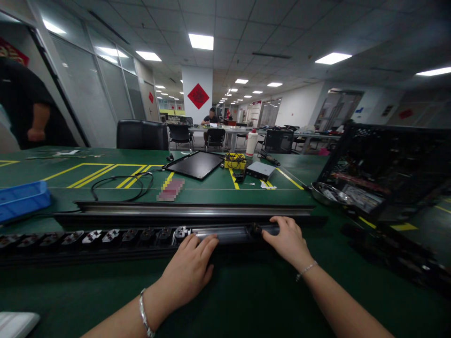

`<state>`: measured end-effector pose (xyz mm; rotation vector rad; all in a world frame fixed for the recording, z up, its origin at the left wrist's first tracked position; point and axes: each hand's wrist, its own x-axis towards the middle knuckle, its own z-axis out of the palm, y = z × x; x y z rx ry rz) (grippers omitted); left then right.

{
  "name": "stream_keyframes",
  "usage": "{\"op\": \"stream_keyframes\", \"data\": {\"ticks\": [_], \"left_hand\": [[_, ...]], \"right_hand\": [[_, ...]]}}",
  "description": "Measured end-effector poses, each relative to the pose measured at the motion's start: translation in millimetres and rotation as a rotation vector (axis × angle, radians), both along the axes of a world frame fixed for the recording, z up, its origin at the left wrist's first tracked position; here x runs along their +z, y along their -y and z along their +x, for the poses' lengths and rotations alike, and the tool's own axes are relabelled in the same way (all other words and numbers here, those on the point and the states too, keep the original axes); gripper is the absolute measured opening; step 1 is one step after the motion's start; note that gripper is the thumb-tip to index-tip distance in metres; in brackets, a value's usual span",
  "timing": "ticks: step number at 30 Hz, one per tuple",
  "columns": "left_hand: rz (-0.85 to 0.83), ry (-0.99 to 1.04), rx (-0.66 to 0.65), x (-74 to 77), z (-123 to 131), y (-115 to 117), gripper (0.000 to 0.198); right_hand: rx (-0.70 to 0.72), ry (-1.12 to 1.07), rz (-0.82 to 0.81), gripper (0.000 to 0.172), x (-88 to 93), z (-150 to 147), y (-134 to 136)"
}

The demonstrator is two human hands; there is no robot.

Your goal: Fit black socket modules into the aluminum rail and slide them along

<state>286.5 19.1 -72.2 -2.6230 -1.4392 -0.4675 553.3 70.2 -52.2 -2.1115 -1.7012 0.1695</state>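
A long black channel (225, 233) lies across the green table in front of me. A row of socket modules (112, 236) sits inside its left part, some with light metal contacts. Beside the rightmost module of that row, my left hand (188, 270) rests on the channel's near edge, its fingers stretched out. Farther right, a single black socket module (255, 229) sits in the channel. My right hand (289, 241) grips the channel just right of it, thumb on the near side and fingers on the far side. The right fingers partly hide the channel's end.
Behind the channel lies a metal-lined black rail (197, 210). A blue bin (24, 199) stands left; a metal bowl (327, 193) and an open black case (384, 169) stand right. Farther back are a black flat panel (199, 164), a yellow box (235, 161) and a bottle (251, 143).
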Motion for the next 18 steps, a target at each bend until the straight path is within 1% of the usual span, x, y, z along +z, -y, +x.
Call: {"op": "stream_keyframes", "data": {"ticks": [8, 18], "left_hand": [[0.03, -0.005, -0.005, -1.2, 0.1, 0.8, 0.055], [0.017, -0.009, -0.002, 0.3, 0.8, 0.9, 0.054]], "right_hand": [[0.002, -0.005, 0.021, 0.043, -1.1, 1.9, -0.5], [0.024, -0.015, 0.039, 0.041, -1.6, 4.9, -0.7]]}}
